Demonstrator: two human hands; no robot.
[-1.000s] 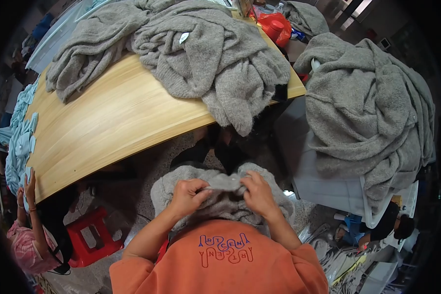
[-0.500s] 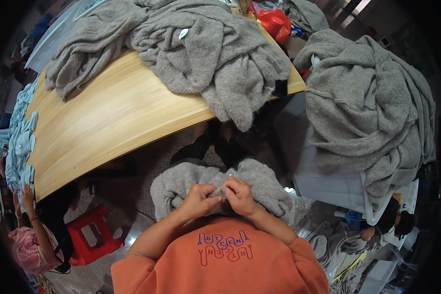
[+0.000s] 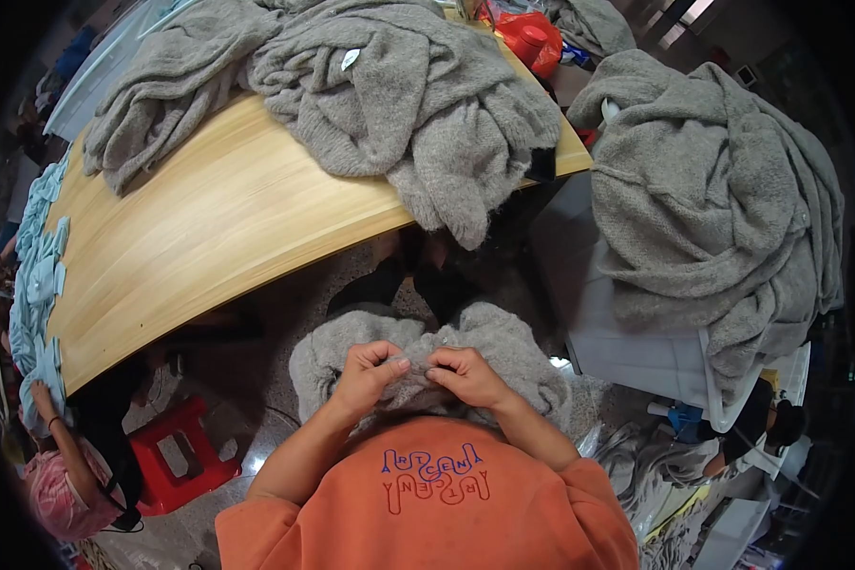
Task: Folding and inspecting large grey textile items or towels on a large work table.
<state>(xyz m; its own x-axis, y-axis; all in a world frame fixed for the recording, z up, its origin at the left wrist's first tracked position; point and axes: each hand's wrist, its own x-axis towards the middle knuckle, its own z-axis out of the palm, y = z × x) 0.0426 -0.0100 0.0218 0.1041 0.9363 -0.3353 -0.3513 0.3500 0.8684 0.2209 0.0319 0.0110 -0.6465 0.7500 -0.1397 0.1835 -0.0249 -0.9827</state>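
Note:
A grey fuzzy knit garment [image 3: 513, 351] lies bunched across my lap. My left hand [image 3: 369, 372] pinches part of its knit between thumb and fingers. A short gap to the right, my right hand [image 3: 467, 376] is closed in a pinch on the same garment. A strip of the knit runs between my fingertips. Anything smaller held in them is too fine to make out.
More grey knits [image 3: 370, 104] heap on the wooden table [image 3: 190, 237], one draping over its near edge. At right, a pale plastic bin [image 3: 627, 361] overflows with grey knitwear [image 3: 703, 190]. A red stool [image 3: 182, 456] stands at lower left, near a person handling light-blue garments [image 3: 40, 275].
My hands have drawn apart, from nearly touching to a small gap, with the knit between them. At left, the other person's hand has shifted on the light-blue cloth.

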